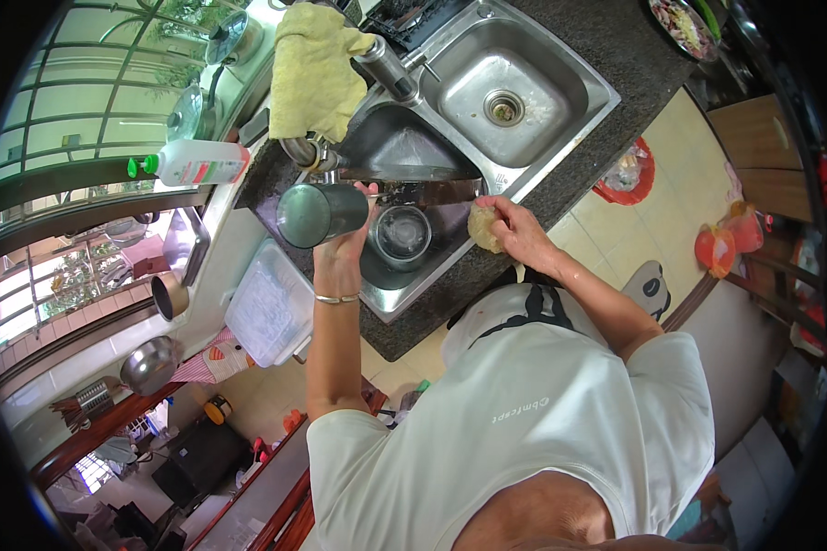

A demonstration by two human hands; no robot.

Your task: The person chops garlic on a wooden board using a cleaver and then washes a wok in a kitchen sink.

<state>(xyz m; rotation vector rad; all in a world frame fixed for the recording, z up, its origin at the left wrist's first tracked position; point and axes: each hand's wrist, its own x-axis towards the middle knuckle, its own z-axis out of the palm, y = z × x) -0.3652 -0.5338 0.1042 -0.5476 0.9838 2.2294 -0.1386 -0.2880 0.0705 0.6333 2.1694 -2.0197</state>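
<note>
A dark green cylindrical vessel [338, 215], probably a cup, lies sideways in my left hand [353, 241], over the left basin [448, 217]. Its round end points left; I cannot tell whether that end is base or mouth. In my right hand [517, 231] is a yellowish scrubbing sponge [482, 229], held at the basin's front rim. Below the vessel, a clear round bowl [403, 234] rests in the left basin. Behind it a large dark metal pan [420, 191] stands tilted in the same basin, partly hidden by the tap [324, 160].
The right basin [524, 138] has food bits in its drain strainer [504, 108]. A yellow cloth [317, 72] hangs by the faucet [389, 65]. A white bottle [203, 163] stands by the window. A lidded plastic box [276, 303] sits left of the granite counter [413, 330]. A plate of food [682, 27] is far right.
</note>
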